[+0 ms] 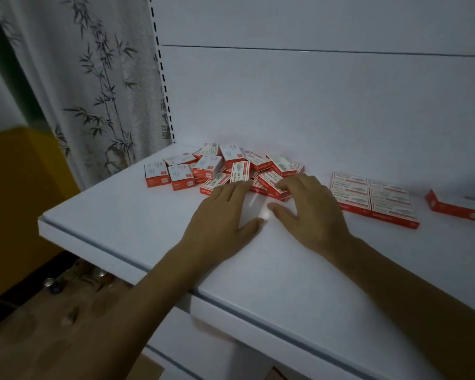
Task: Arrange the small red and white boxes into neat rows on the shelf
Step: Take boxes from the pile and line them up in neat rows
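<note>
Red-and-white cardboard boxes [207, 165] lie jumbled on the glossy white shelf [121, 215], six more flat in a tidy block [373, 200], left hand [225, 212] and right hand [311, 209] spread open, fingertips on the pile.

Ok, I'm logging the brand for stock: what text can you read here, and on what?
"wengu": red side of the front box in the pile, beside the left hand; possibly cut short.
"wengu": red side of a middle box.
All other print, including the neat rows: too blurred.
</note>
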